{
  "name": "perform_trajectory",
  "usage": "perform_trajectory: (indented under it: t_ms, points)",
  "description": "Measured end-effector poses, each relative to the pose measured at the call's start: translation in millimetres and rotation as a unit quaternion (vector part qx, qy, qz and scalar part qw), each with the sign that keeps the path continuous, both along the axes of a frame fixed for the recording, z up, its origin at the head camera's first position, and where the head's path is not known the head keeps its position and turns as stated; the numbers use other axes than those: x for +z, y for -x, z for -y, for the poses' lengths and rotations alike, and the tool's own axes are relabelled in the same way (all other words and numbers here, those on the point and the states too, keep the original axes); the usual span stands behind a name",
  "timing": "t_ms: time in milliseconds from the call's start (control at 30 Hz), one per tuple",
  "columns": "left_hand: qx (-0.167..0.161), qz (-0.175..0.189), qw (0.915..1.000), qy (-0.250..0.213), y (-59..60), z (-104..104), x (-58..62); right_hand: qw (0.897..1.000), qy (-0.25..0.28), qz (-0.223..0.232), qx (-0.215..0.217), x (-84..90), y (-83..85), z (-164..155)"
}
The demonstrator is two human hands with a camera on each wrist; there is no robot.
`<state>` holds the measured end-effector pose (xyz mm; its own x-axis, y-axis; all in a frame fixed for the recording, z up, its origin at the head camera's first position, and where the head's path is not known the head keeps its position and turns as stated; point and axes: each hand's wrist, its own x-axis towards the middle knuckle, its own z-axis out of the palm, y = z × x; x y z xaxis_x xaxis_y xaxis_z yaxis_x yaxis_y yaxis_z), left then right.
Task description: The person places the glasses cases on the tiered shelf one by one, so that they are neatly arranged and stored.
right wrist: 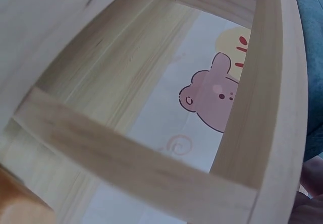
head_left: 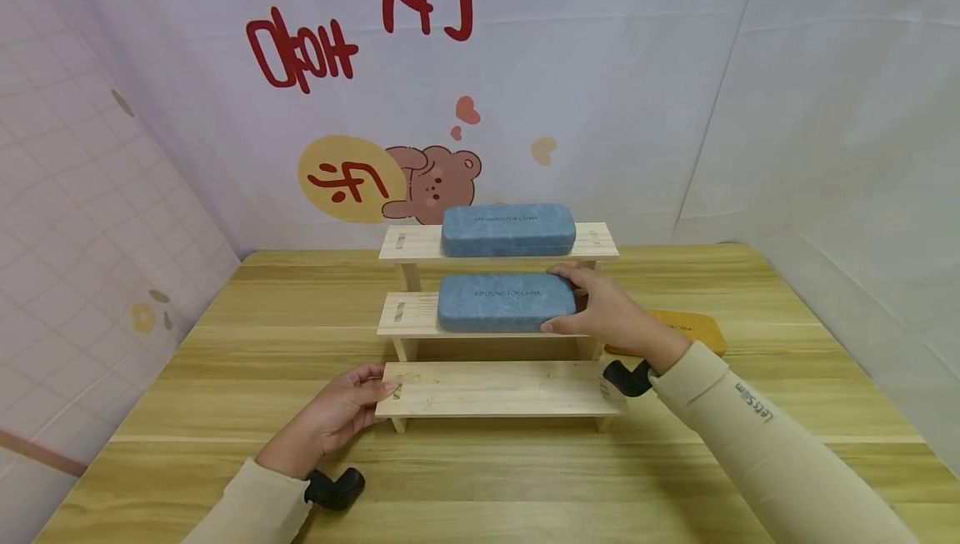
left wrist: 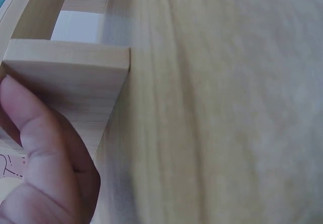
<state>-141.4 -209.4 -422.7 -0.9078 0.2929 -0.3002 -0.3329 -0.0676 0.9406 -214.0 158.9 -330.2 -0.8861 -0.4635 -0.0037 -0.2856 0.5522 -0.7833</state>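
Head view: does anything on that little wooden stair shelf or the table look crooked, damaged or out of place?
Mostly tidy. Two blue cases lie flat and straight on the top and middle steps; the right hand grips the lower one. The one odd item is an orange case lying on the table behind the right hand, off the shelf.
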Motion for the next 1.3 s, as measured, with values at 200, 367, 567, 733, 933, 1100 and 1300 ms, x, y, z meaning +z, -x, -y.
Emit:
perform_trajectory:
  t_ms: [200,367,567,733,933,1100,1300]
  points:
    - [0.000,0.000,1.0000,0.005,-0.3,0,0.1,1.000,-0.012,-0.005,0.002,-0.3,0.0,-1]
    - [0.002,0.001,1.0000,0.006,-0.9,-1,-0.4,1.000,-0.015,-0.019,0.002,-0.9,-1.9,-4]
    - [0.006,0.005,1.0000,0.005,-1.6,-1,0.1,0.998,0.013,-0.055,0.006,0.2,-7.8,-16]
    - [0.006,0.004,1.0000,0.003,-1.7,-2,0.7,0.997,0.037,-0.065,0.008,-1.2,-11.8,-36]
    - [0.003,0.001,1.0000,0.000,-1.3,-1,0.5,0.995,0.054,-0.085,-0.016,-4.8,-13.2,-63]
    - [0.005,0.003,1.0000,0.004,-1.5,-1,0.8,0.993,0.064,-0.100,-0.029,-8.9,-12.8,-85]
    - [0.006,0.004,0.9999,0.007,-1.9,-2,1.6,0.991,0.043,-0.112,-0.053,-14.4,-10.8,-110]
